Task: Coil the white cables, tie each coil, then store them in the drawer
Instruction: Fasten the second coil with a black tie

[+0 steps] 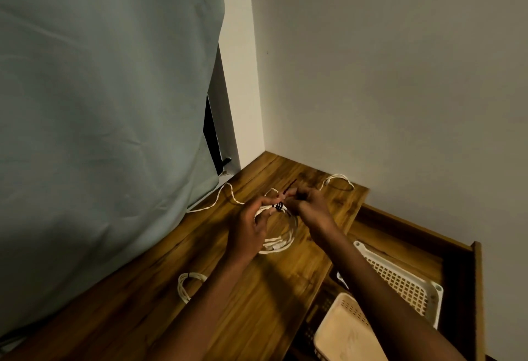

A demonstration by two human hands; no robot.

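Note:
A white cable coil [281, 242] hangs just above the wooden tabletop [257, 289]. My left hand [248, 229] grips the coil's upper left side. A dark tie [279, 205] is wound round the top of the coil, and my right hand [307, 203] pinches the tie's end there. A second, smaller coil [187, 285] with a dark tie lies on the table at the lower left. A loose white cable [221, 197] trails left toward the curtain, and another loose one [338, 180] lies by the wall. The open drawer [457, 257] is at the right.
A grey-green curtain [100, 132] hangs along the table's left edge. Inside the drawer lie a white perforated basket [400, 280] and a beige basket [345, 332]. White walls meet at the corner behind the table.

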